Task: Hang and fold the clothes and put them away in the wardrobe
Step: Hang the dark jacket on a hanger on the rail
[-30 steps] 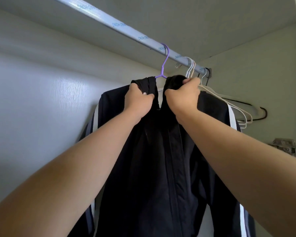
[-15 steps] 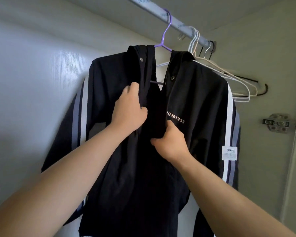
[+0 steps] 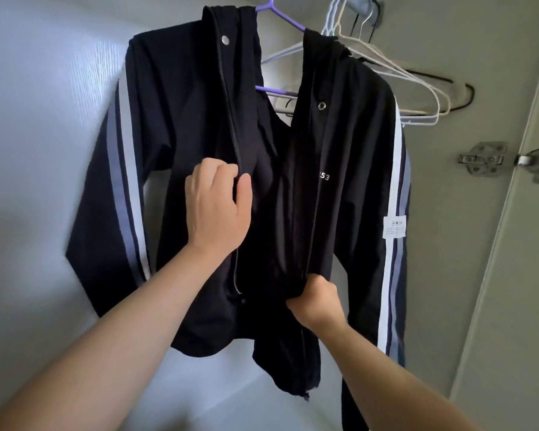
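Fingers (image 3: pixel 215 169) pinch matte black, white-striped jacket (image 3: pixel 184 119).

jacket (image 3: pixel 184 119) on hanger (image 3: pixel 274 90), spare hangers (image 3: pixel 395 70) just right, probably same rail (image 3: pixel 359 2)

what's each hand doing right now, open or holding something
Left hand: closed, pinches the zip edge of the black jacket.
Right hand: closed, grips the other front edge, lower down.
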{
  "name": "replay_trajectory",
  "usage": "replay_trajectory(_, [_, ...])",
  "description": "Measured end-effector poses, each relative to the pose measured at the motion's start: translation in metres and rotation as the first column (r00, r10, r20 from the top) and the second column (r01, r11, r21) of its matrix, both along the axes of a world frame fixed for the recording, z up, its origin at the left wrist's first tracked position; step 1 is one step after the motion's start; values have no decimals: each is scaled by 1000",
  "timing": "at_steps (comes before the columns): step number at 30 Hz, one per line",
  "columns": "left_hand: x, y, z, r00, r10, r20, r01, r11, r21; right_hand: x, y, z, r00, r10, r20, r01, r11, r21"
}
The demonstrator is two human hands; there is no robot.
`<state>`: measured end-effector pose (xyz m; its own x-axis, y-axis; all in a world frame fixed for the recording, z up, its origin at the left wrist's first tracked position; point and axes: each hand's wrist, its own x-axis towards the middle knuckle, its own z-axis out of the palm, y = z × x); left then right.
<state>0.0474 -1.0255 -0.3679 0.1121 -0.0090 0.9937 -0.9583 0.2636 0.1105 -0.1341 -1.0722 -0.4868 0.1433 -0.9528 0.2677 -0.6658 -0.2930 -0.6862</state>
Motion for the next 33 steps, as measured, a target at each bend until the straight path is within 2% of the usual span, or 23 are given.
replay_trajectory(3, [-14, -5, -4, 986, -69, -154, 90, 987, 134, -6, 1, -16, 997, -10, -80, 14, 999, 47])
replay_trajectory(5, [-17, -11, -13, 975, -99, -200, 138, 971, 196, -8, 4, -26, 993, 11, -118, 0, 996, 89])
replay_trajectory(10, [-16, -22, -33, 937, -183, -296, 279, 904, 324, -6, 12, -49, 995, 56, -80, -42, 986, 159])
replay_trajectory(12, [-15, -22, -34, 940, -174, -294, 279, 889, 363, -3, 14, -52, 997, 73, -30, -68, 986, 152])
replay_trajectory(18, [-8, -12, -63, 963, -204, -177, 260, 879, 399, 7, 21, -39, 980, 105, 170, -111, 994, 23])
replay_trajectory(22, [1, -11, -97, 962, -208, -177, 270, 819, 506, 17, 24, -29, 963, 111, 244, -97, 993, -68])
replay_trajectory(26, [5, -17, -117, 930, -266, -255, 364, 771, 522, 22, 21, -31, 961, 135, 240, -119, 990, -80])
replay_trajectory(33, [-4, -29, -130, 846, -248, -471, 488, 716, 500, 18, 8, -72, 976, 132, 174, -146, 987, 73])
